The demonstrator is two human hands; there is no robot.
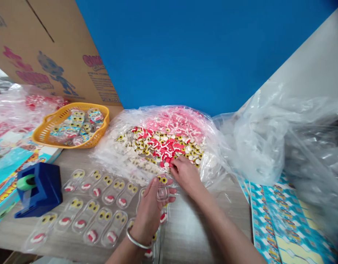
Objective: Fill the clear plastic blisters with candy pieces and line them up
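Note:
My left hand (pixel 152 201) grips a clear plastic blister tray (pixel 162 192) with two yellow eye-shaped pieces in its top and a bare lower hollow. My right hand (pixel 185 174) is at the near edge of a clear bag (pixel 116 146), its fingers drawn together against the pile (pixel 169 148) of red-and-white teeth pieces and yellow-white eye pieces. What those fingers hold, if anything, is hidden. Left of my left hand, several filled blister trays (pixel 104 225) lie in rows, each with two eyes and one teeth piece. A few more are partly covered by my left arm.
A blue tape dispenser (pixel 48 189) stands at the left, near a yellow basket (pixel 99 137) of packed pieces. Printed card sheets (pixel 284 216) lie at the right under crumpled clear plastic (pixel 259 143). Behind rise a cardboard box (pixel 75 47) and a blue panel (pixel 185 55).

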